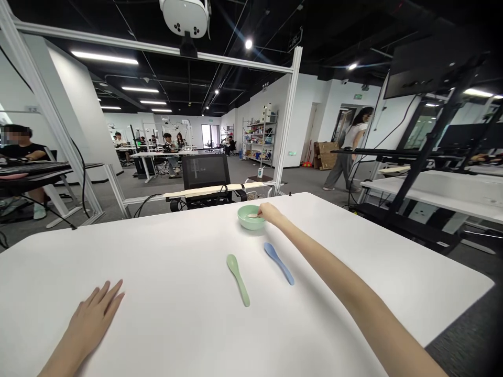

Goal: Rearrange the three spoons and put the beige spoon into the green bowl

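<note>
From my remote screen, the head feed shows 2 bare arms reaching over a broad white table with rounded corners (pixel 165 251). The left hand (pixel 92 322) is released: it lies flat and open on the tabletop at the lower left, its fingers spread, holding nothing. The right hand (pixel 270 213) stretches far forward, its fingers bunched over the rim of a round mint-green bowl (pixel 244 224). Just beside those fingertips, inside the bowl, I can make out a small pale object (pixel 252 215), too small for me to name, and I cannot tell whether the hand is gripping it or only touching it.

The bowl stands near the far edge of the table. Closer to me lie 2 smooth, short spoons, apart from each other and from both hands: a pale green spoon (pixel 238 279) and a light blue spoon (pixel 279 263), the blue one just left of the right forearm.

Past the table I see a black mesh office chair (pixel 205 173) behind a silver aluminium frame (pixel 293 104), with a white camera unit (pixel 184 15) mounted on its top bar. A co-worker in a white top (pixel 348 152) walks at the right, and another person (pixel 18 152) sits at a desk on the left. Metal shelving (pixel 259 136) stands against the far wall.
</note>
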Available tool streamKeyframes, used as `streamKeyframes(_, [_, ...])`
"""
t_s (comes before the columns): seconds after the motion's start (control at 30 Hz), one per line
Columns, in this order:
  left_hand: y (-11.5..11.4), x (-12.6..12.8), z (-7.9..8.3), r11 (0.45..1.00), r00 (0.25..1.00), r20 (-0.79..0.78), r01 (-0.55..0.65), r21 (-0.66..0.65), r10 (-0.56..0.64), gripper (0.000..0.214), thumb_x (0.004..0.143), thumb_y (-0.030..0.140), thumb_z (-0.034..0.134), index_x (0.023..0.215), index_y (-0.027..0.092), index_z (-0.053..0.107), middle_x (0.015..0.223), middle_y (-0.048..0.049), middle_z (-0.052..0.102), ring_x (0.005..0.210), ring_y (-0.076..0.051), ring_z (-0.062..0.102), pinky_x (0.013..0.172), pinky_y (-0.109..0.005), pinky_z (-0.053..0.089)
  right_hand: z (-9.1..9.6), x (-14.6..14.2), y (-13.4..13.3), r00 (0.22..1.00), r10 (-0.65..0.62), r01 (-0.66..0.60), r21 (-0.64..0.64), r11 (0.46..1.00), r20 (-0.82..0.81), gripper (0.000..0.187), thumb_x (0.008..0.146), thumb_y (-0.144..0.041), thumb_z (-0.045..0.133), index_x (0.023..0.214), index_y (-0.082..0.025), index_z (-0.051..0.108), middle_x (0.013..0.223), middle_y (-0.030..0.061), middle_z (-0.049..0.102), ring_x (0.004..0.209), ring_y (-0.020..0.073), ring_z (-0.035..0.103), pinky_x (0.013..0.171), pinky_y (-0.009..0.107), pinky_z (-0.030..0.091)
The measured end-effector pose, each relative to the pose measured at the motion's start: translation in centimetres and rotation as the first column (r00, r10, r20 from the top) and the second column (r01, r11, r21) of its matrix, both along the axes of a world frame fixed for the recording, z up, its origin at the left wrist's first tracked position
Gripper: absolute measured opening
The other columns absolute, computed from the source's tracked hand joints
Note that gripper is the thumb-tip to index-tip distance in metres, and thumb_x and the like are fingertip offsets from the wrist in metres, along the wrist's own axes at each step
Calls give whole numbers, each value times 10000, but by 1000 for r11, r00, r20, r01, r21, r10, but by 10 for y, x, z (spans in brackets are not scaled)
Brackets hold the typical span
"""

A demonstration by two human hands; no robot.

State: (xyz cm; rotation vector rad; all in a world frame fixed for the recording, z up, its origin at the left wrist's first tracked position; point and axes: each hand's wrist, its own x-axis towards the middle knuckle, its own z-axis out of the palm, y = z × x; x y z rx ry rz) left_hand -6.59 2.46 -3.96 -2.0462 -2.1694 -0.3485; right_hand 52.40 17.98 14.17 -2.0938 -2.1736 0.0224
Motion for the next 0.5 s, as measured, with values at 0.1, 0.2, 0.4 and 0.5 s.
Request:
streamKeyframes(0.1, [-4, 9, 7, 998, 998, 20, -54, -39, 55, 779, 928, 553, 226, 1554, 186, 510, 1614, -148, 524, 1520, -379, 437, 1167, -549, 420, -8, -11, 9, 1000, -12, 13, -60, 998, 28, 164, 938, -169, 709, 1063, -141, 812, 1160, 160, 782, 1097, 269, 727, 905, 283, 520])
streamKeyframes(0.2, [-7, 16, 12, 997, 997, 41, -69, -42, 70, 776, 941, 542, 214, 1558, 168, 501, 1633, -152, 496, 1527, -377, 427, 1193, -547, 395, -13, -16, 14, 999, -13, 18, -104, 994, 49, 295, 986, -352, 691, 1226, -181, 709, 1281, 113, 702, 1114, 243, 692, 953, 398, 574])
streamKeyframes(0.4, [-9, 20, 15, 996, 996, 46, -75, -45, 77, 742, 949, 521, 256, 1556, 174, 503, 1636, -153, 489, 1524, -374, 432, 1202, -549, 385, -12, -16, 18, 999, 4, 0, -78, 997, 43, 228, 921, -286, 762, 1124, -183, 774, 1131, 132, 767, 1023, 253, 730, 882, 338, 569])
streamKeyframes(0.5, [-9, 20, 15, 995, 996, 39, -75, -65, 77, 734, 956, 500, 240, 1568, 175, 483, 1653, -152, 465, 1539, -375, 407, 1210, -554, 372, -4, -10, 8, 1000, 17, -17, 4, 1000, 24, 196, 920, -219, 715, 1085, -191, 817, 1103, 124, 806, 1047, 266, 742, 884, 293, 531])
